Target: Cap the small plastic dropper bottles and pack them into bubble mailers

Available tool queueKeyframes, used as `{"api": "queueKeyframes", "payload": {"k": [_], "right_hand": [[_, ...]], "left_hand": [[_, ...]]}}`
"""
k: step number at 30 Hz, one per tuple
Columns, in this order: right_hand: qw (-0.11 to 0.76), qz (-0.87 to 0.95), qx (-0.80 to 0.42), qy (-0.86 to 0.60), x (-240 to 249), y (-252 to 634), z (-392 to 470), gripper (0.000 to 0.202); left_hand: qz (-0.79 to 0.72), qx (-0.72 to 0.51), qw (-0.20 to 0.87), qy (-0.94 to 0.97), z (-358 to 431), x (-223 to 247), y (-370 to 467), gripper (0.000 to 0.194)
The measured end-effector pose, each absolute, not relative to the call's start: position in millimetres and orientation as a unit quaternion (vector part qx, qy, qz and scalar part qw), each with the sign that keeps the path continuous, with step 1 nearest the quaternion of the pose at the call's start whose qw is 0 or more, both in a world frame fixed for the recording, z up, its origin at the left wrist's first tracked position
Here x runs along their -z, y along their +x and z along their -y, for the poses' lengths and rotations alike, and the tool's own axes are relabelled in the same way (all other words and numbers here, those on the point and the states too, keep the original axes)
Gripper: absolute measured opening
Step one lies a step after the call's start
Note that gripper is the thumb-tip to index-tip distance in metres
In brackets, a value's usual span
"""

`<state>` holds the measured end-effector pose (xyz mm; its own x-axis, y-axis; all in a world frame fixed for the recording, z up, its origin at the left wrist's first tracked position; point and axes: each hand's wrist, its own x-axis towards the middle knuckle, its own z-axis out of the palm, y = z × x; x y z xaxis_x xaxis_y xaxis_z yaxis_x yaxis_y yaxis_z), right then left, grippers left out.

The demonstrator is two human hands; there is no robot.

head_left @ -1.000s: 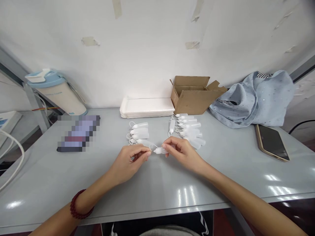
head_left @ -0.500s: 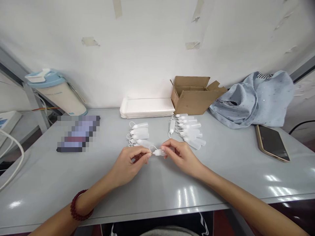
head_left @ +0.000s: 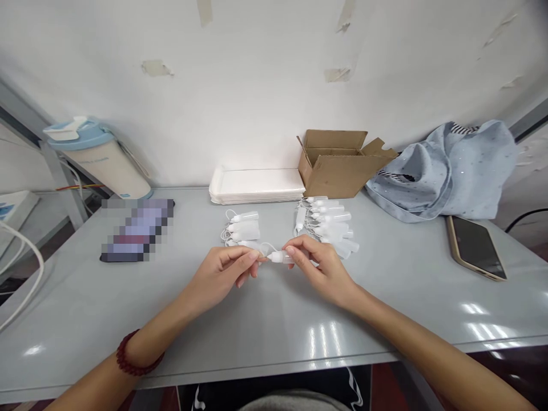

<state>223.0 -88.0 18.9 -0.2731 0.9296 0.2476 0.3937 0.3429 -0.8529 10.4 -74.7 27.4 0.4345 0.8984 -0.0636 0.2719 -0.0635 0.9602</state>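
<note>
My right hand [head_left: 319,265] pinches the body of a small clear bottle [head_left: 279,257] with a white tip, which lies level and points left. Closed at the bottle's tip is my left hand [head_left: 226,271], thumb against fingers; whatever it pinches there is too small to make out. A thin white loop arches above the tip. Behind my left hand, several similar bottles [head_left: 246,229] with white loops lie in a column. A larger group of bottles [head_left: 334,218] lies behind my right hand.
A stack of white trays [head_left: 259,184] and an open cardboard box [head_left: 342,171] stand against the wall. A tumbler [head_left: 107,165] and a blurred phone [head_left: 139,231] are at left; a blue cloth bag [head_left: 454,171] and another phone [head_left: 477,245] at right.
Both hands and the held bottle have moved slightly up in the view. My left thumb has shifted over the fingers near the bottle's tip.
</note>
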Motion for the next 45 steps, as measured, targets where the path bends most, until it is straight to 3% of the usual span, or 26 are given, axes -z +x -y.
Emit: {"api": "queueKeyframes", "payload": {"k": [23,25,28,32,37,45], "right_hand": [[0.328,0.762,-0.317,-0.46,-15.2,227.6,78.8,0.024],[0.327,0.772,-0.259,-0.48,-14.4,236.3,69.2,0.025],[0.307,0.814,-0.077,-0.488,-6.8,252.9,50.7,0.026],[0.19,0.838,0.105,-0.5,5.2,268.9,33.8,0.041],[0.109,0.843,0.162,-0.502,10.0,269.6,34.0,0.054],[0.071,0.859,0.152,-0.483,10.6,266.5,35.2,0.063]], "left_hand": [[-0.446,-0.301,0.332,0.775,75.8,-21.5,13.8,0.023],[-0.469,-0.313,0.312,0.765,69.5,-25.1,6.5,0.022],[-0.51,-0.327,0.267,0.749,58.1,-29.7,-8.2,0.023],[-0.514,-0.31,0.252,0.759,45.6,-30.7,-22.5,0.027],[-0.523,-0.273,0.236,0.772,41.0,-28.4,-23.8,0.029],[-0.551,-0.287,0.205,0.756,43.5,-27.8,-23.1,0.031]]}}
